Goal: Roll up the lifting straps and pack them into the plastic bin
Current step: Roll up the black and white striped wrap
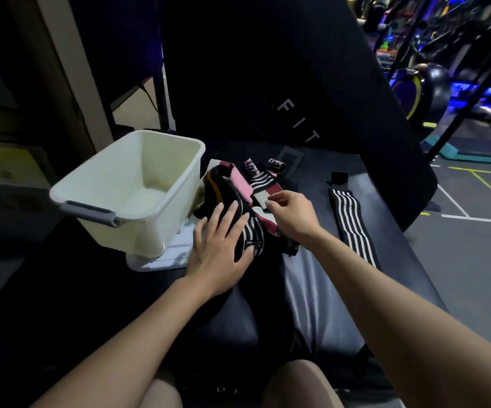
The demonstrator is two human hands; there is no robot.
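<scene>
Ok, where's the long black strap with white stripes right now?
In the head view, the striped strap lies flat on the right of the padded bench, apart from the strap pile beside the plastic bin.

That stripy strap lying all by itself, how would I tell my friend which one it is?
Start at the big white plastic bin on the dark padded bench, then look past the messy strap pile beside it. Further right, one long black strap with white stripes lies flat, untouched by either hand; the others are heaped together.
</scene>
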